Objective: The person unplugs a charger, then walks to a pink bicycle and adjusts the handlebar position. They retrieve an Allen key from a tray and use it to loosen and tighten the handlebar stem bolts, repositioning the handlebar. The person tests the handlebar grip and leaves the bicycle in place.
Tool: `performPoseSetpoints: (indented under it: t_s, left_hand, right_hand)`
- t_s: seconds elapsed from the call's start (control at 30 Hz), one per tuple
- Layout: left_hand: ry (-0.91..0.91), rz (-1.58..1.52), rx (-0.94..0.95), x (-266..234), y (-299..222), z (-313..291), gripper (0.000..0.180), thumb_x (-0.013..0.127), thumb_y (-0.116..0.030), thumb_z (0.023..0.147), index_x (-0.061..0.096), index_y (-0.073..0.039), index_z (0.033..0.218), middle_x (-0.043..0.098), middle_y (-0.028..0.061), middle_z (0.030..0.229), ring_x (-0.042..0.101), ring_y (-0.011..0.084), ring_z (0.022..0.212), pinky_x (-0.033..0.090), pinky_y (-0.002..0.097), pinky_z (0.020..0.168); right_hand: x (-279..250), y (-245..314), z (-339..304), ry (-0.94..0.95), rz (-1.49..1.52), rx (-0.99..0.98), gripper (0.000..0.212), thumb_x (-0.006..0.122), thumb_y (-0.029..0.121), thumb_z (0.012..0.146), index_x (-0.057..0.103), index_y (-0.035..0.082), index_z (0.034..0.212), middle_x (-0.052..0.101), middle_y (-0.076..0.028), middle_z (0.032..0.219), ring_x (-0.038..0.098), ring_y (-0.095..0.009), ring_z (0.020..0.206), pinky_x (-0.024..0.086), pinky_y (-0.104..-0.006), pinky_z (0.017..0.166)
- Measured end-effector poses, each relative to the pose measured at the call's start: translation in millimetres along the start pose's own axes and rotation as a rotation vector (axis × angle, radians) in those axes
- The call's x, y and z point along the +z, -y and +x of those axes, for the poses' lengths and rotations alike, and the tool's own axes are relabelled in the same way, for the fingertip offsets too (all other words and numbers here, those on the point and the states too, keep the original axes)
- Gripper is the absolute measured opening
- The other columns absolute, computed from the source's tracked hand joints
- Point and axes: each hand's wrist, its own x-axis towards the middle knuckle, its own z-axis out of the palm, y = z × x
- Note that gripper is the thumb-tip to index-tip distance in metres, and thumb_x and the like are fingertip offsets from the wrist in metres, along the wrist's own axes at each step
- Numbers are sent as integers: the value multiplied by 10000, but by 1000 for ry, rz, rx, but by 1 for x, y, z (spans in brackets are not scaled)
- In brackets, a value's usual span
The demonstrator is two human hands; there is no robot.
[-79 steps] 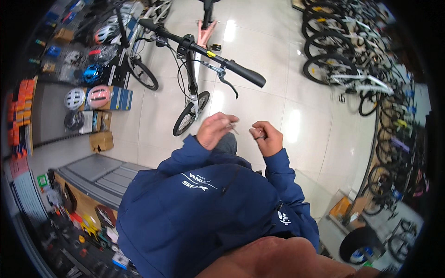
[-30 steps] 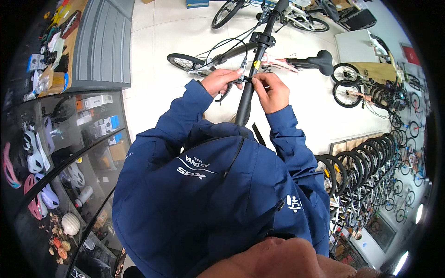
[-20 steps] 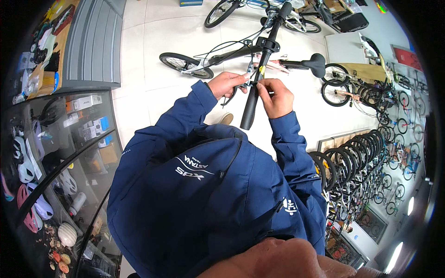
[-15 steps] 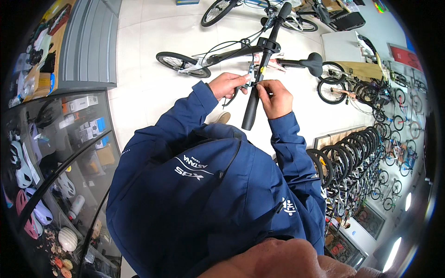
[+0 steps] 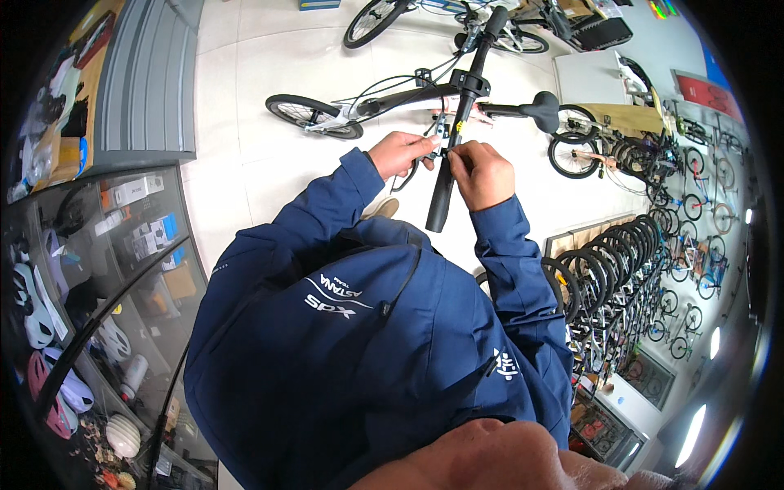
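In front of me a bicycle handlebar point(image 5: 465, 106) runs toward me and ends in a black grip point(image 5: 439, 200). My left hand point(image 5: 398, 153) is closed on a silver-grey brake lever point(image 5: 440, 129) at the bar's left side, thumb and fingers pinching its body. A dark curved part hangs just below those fingers. My right hand point(image 5: 483, 175) is at the bar's right side, thumb and fingertips pressed together against the lever's clamp area. Whatever small piece they pinch is hidden. Beyond lies the bicycle's dark frame point(image 5: 408, 99), with cables looping above it.
A black saddle point(image 5: 539, 113) sticks out to the right, and a wheel point(image 5: 314, 117) lies to the left. Glass display shelves point(image 5: 147, 269) with helmets stand at my left. A row of bicycle tyres point(image 5: 604, 261) lines the right. More bicycles point(image 5: 384, 20) stand farther off.
The view has shifted slightly, so the surroundings sit a little farther left. Both hands stay at the brake lever and bar, with only small finger movement.
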Motion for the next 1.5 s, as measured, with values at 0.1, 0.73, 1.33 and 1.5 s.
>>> performPoseSetpoints:
  t_s: [0.1,0.73,1.33,1.5]
  left_hand:
    - [6,-20,1,1,-1,-1,412,606,-416,1072,703,-26,1163,710,41,860,355,7,490,270,202,436]
    - [-28,138,34,15,-8,6,434,564,-451,1081,705,-50,1167,528,-46,753,373,31,538,291,214,474]
    - [-24,325,68,20,-10,38,425,505,-432,1098,603,-46,949,448,-43,665,435,92,527,401,279,513]
    - [-33,337,24,18,-12,38,459,522,-477,1082,637,-41,996,469,-40,679,456,91,566,445,259,560]
  right_hand:
    - [-3,-1,5,41,-41,-76,84,757,81,905,731,41,973,698,-137,861,709,-315,718,566,-381,656]
    - [-58,-56,8,573,-211,-132,231,747,175,880,729,103,1099,717,-140,976,709,-363,884,575,-450,778]
    - [-71,-84,16,536,-627,-402,133,678,229,942,722,141,1032,747,-50,947,736,-272,882,601,-409,703]
    - [-68,-93,22,512,-658,-477,149,710,234,913,673,119,1000,702,-49,934,710,-280,897,592,-402,728]
